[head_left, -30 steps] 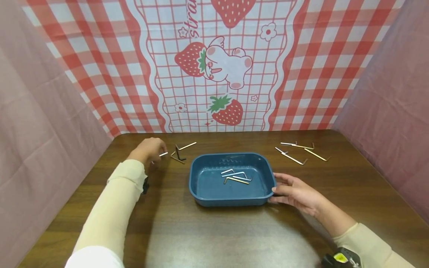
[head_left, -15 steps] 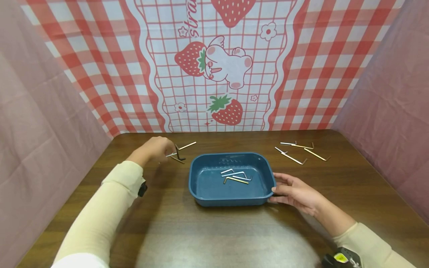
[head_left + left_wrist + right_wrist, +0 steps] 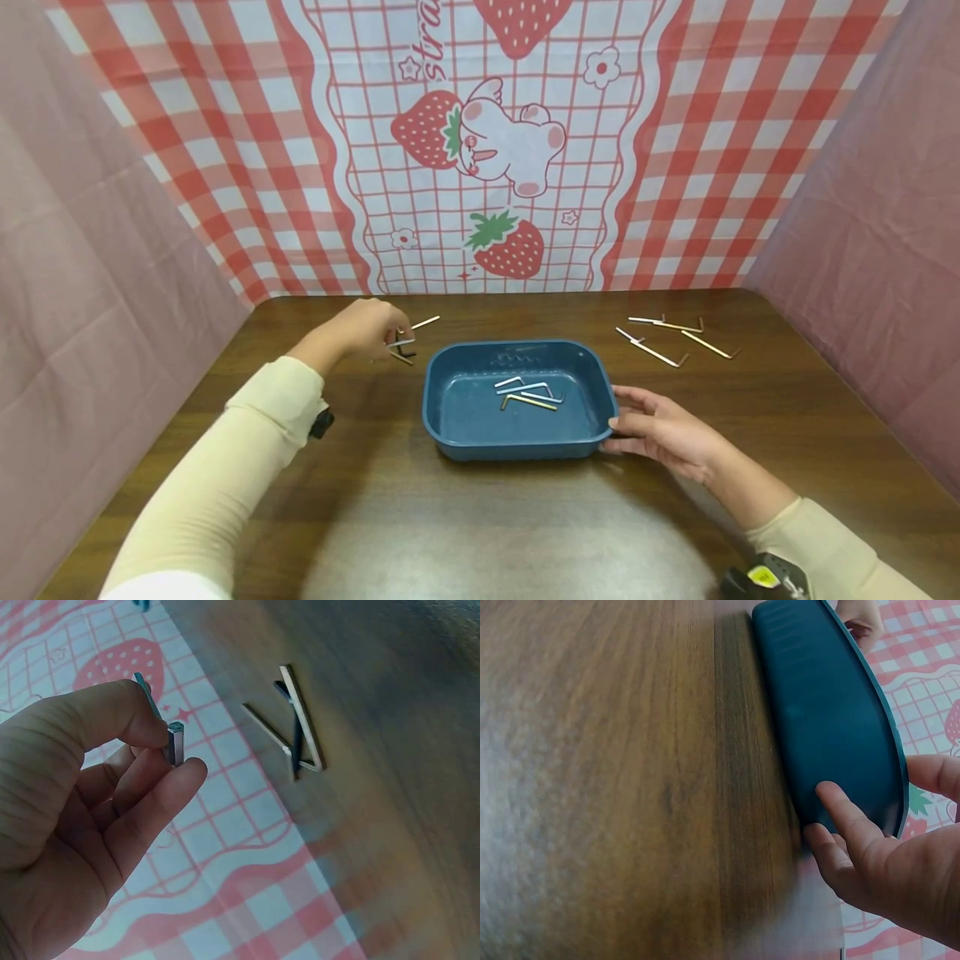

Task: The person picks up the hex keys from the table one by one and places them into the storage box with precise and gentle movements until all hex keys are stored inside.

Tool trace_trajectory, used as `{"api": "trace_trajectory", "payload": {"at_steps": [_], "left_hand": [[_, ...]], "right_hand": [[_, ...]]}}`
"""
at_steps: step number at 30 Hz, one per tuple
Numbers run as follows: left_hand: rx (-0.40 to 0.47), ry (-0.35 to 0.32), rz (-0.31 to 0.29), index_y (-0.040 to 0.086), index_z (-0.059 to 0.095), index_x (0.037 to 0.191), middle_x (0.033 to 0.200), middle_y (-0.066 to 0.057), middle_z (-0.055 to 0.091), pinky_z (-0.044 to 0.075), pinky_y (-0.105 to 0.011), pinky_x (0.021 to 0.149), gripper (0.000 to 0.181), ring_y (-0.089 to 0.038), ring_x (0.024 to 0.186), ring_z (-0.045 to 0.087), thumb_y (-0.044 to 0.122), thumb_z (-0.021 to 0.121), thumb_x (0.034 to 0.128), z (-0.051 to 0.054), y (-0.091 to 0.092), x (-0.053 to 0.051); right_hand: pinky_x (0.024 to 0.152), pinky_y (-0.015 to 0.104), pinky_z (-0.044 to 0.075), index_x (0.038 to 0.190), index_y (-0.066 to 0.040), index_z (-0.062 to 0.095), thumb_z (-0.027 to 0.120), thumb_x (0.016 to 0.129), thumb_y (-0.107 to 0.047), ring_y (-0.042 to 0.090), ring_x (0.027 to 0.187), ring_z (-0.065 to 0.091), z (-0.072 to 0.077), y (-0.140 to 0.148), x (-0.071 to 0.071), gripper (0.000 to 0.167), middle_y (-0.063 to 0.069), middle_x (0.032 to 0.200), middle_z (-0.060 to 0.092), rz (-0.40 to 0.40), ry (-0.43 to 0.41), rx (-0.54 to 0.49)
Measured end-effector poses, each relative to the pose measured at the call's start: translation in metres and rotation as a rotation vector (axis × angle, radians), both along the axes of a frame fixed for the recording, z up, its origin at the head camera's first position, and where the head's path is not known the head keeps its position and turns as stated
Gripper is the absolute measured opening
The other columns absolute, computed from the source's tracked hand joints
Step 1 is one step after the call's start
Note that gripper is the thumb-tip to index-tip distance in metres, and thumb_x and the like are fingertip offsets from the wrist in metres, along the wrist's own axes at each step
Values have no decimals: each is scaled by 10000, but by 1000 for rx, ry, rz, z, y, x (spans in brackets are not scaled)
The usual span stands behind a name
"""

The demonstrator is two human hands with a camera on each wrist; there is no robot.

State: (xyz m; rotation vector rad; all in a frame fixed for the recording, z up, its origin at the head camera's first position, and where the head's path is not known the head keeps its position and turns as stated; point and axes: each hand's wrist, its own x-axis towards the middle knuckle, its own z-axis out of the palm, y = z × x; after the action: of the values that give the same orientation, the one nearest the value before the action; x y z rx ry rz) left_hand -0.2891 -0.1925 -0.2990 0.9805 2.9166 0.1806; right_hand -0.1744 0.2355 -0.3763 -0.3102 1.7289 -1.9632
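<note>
While a brown wooden table [image 3: 480,533] spreads wide, a blue tray [image 3: 517,452] sits near its middle, seemingly within both hands' reach. The right hand [image 3: 667,437] rests unclenched against the tray's right end, probably steadying it. Well apart, left of the tray, the left hand [image 3: 367,327] pinches a silver hex key [image 3: 177,742]; four others [image 3: 534,402] lie inside.

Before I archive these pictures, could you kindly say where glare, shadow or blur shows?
Head view: pale glare on the near wooden tabletop, dark shadow beside the left sleeve; left wrist view: wooden tabletop soft at right, hex keys sharper; right wrist view: whitish glare at left.
</note>
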Motion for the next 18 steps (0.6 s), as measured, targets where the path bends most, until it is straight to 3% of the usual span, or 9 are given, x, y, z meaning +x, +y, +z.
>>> {"api": "trace_trajectory", "payload": {"at_steps": [9,18], "left_hand": [[-1,10,-77,124,745,1042,733,23,644,481,-316,625,349,-119,675,558,-11,717,722,15,23,8],[-30,6,-122,115,749,1057,672,60,577,441,-276,592,328,-106,643,516,-3,705,755,19,49,14]], "right_hand": [[945,485,478,1484,133,0,523,960,-16,271,1078,614,1,1,1,756,388,1471,179,1,-1,4],[943,485,478,1489,126,1,525,959,-20,276,1086,610,2,-1,1,759,392,1487,139,-1,-6,6]]}}
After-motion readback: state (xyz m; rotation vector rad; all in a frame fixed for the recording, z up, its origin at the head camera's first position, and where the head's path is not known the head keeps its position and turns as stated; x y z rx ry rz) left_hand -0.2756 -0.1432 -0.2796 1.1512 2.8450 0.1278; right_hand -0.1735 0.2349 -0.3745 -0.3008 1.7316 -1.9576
